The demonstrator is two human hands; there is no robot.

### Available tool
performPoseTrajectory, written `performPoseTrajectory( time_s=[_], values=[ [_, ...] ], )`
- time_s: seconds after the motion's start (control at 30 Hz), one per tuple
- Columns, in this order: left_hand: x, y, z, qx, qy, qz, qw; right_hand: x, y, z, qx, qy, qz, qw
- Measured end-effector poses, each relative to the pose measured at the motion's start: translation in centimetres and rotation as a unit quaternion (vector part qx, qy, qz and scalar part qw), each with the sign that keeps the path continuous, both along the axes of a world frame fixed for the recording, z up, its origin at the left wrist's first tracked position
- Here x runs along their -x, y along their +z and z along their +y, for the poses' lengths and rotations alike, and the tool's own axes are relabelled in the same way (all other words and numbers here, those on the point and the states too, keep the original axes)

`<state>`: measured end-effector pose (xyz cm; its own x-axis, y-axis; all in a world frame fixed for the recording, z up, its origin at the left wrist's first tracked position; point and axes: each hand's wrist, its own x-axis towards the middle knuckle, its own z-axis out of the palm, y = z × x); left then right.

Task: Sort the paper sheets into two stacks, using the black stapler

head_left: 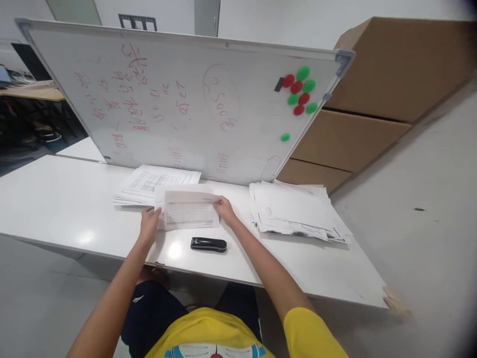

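Note:
Both my hands hold printed paper sheets [192, 211] above the white table, with a table of text facing me. My left hand [150, 223] pinches their left edge, and my right hand [224, 210] grips the right edge near the top corner. A black stapler [208, 244] lies on the tabletop just below the sheets, touched by neither hand. Behind and to the left is a stack of printed papers [149, 181], partly covered by the held sheets. To the right of my right hand lies a larger, uneven pile of papers [288, 206].
A whiteboard [156, 99] with red writing stands along the back of the white table [67, 199]. Red and green round magnets [296, 87] cling to its right side. Cardboard boxes [376, 69] are stacked behind it at the right. The table's front edge runs close to my body.

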<state>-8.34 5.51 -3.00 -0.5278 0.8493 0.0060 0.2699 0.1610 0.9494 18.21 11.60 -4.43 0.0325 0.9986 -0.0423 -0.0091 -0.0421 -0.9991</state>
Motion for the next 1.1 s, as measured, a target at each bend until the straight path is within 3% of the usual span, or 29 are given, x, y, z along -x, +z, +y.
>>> performPoseTrajectory(
  time_s=[0.17, 0.3, 0.4, 0.53, 0.6, 0.87, 1.1],
  values=[
    [1.3, 1.3, 0.0, 0.006, -0.054, -0.062, 0.997, 1.2, 0.3, 0.3, 0.02, 0.058, 0.061, 0.996],
    [1.0, 1.9, -0.9, -0.034, -0.05, -0.071, 0.996, 2.2, 0.0, 0.4, 0.04, 0.089, 0.103, 0.99],
    [0.9, 2.3, -0.5, -0.047, -0.074, -0.1, 0.991, 2.5, -0.4, 0.8, 0.042, 0.068, 0.124, 0.989],
    [1.4, 2.6, 0.8, -0.018, -0.191, -0.123, 0.974, 2.1, -0.8, 1.5, 0.035, 0.026, 0.131, 0.99],
    [1.7, 2.5, 1.3, -0.011, -0.202, -0.107, 0.973, 1.7, -0.9, 1.8, 0.031, 0.007, 0.126, 0.992],
    [2.1, 1.8, 2.2, -0.06, -0.073, -0.043, 0.995, 0.4, -1.2, 2.7, 0.017, -0.054, 0.097, 0.994],
    [5.5, 2.9, 5.4, -0.077, 0.082, 0.049, 0.992, -1.2, -0.7, 2.8, -0.009, -0.081, 0.083, 0.993]
  ],
)
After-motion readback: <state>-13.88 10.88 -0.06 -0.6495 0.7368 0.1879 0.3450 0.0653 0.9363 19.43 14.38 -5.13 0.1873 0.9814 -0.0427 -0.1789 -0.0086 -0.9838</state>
